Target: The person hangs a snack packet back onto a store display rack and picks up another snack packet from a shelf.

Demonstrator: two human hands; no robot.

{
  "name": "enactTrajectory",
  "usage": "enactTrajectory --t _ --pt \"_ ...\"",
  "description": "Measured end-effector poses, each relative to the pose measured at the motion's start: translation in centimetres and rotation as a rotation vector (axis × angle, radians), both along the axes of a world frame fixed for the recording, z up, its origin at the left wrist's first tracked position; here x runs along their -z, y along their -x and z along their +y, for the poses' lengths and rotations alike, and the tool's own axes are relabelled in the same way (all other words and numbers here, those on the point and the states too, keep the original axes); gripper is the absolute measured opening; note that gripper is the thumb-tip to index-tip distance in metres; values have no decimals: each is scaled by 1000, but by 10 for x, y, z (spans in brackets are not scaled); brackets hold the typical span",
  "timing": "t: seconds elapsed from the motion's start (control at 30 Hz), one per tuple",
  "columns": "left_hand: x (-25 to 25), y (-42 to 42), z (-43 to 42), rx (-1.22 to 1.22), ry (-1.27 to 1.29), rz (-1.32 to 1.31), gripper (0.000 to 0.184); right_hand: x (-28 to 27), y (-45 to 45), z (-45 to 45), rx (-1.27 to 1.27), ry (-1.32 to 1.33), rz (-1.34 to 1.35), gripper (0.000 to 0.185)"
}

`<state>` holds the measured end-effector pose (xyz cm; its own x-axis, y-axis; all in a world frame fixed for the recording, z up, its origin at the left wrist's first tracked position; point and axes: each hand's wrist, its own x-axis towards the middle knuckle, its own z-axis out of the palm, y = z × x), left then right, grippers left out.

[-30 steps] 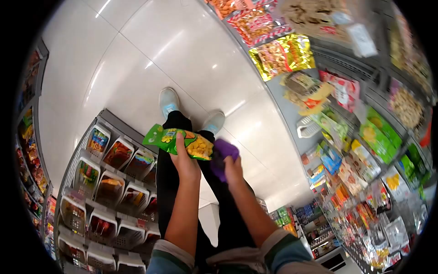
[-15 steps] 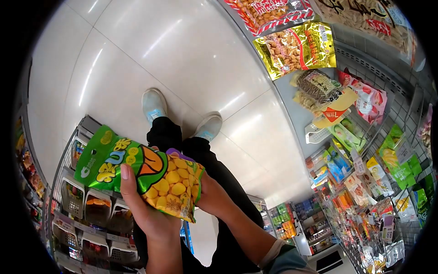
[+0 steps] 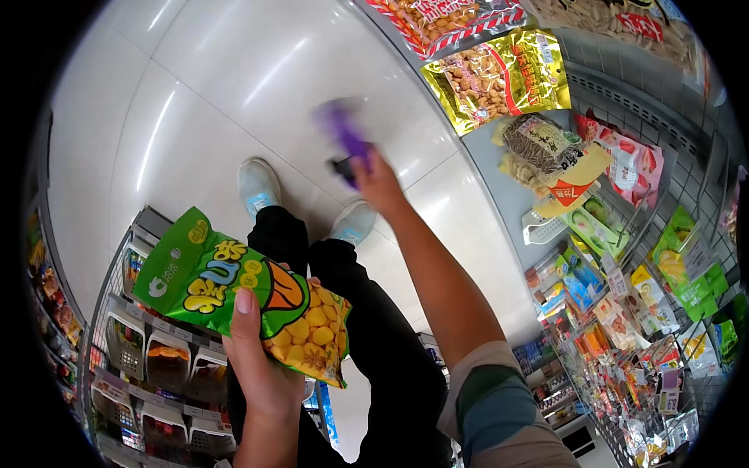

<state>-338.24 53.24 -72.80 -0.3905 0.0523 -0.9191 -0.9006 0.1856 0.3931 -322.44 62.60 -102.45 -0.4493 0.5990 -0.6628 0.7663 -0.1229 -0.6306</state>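
Observation:
My left hand holds a green snack bag at lower left, thumb on its front and fingers behind. Yellow pieces show at the bag's lower right end. Further up and to the right, my right hand is closed around a purple item with a dark part near the fingers. Motion blurs that item, so its kind is unclear. It is apart from the bag, above the floor near my shoes.
A wire rack of white baskets stands at lower left. Shelves along the right carry a gold nut bag, a pink bag and several other packets. Glossy floor tiles lie ahead of my shoes.
My right hand has come out from behind the green bag and moved up and right with the purple item. The green bag has shifted slightly right in my left hand.

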Motion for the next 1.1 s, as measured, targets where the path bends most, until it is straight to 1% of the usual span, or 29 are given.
enactTrajectory --t 0.03,0.1,0.17,0.2,0.27,0.3,0.37,0.43,0.47,0.5,0.57,0.6,0.7,0.77,0.83,0.87,0.9,0.97,1.0,1.07,1.1 --pt "1 0 0 3 -1 -1 58 -10 10 -3 -102 63 226 34" --pt "0 -1 -1 25 -27 10 57 0 2 -9 16 66 140 39" --pt "1 -1 -1 37 -29 20 56 15 -16 -2 486 16 -234 40" --pt "1 -1 0 48 -30 29 56 26 -24 4 919 41 -257 44" --pt "0 -3 1 50 -36 11 56 57 -33 17 1229 67 -238 42" --pt "0 -5 2 45 -40 -9 56 47 -14 21 1147 -3 -320 45" --pt "-1 -5 5 54 -39 -13 56 43 13 9 213 -232 -32 38" --pt "-4 -1 6 67 -84 -35 63 8 34 1 -158 58 209 35" --pt "-3 -1 4 50 -95 -45 59 3 34 -4 -103 122 136 37" --pt "-3 -3 5 52 -94 -43 59 0 30 -11 -101 122 138 37" --pt "-2 -7 8 93 -12 2 58 -7 16 -26 137 130 1 38" --pt "-2 -6 8 95 -27 4 60 -17 10 -27 150 192 -59 40" --pt "-5 -6 10 93 -22 -21 60 -11 -25 -56 192 203 -80 42" --pt "-4 -4 4 107 -54 -50 60 -25 -32 -64 203 234 -101 44" --pt "-1 -6 2 106 -30 -10 58 -39 -32 -67 98 403 -236 44" --pt "1 -7 1 102 -19 8 56 -46 -30 -69 116 446 -250 44" --pt "1 -8 1 101 -15 9 56 -46 -30 -71 114 449 -250 44" --pt "1 -9 2 105 -24 1 55 -45 -27 -72 59 575 -247 43" --pt "2 -9 1 124 -41 -1 53 -41 -28 -76 60 577 -247 43" --pt "4 -10 1 143 -57 -12 52 -31 -26 -84 92 591 -56 43" --pt "4 -9 1 161 -73 -23 52 -35 -20 -80 91 591 -54 43"
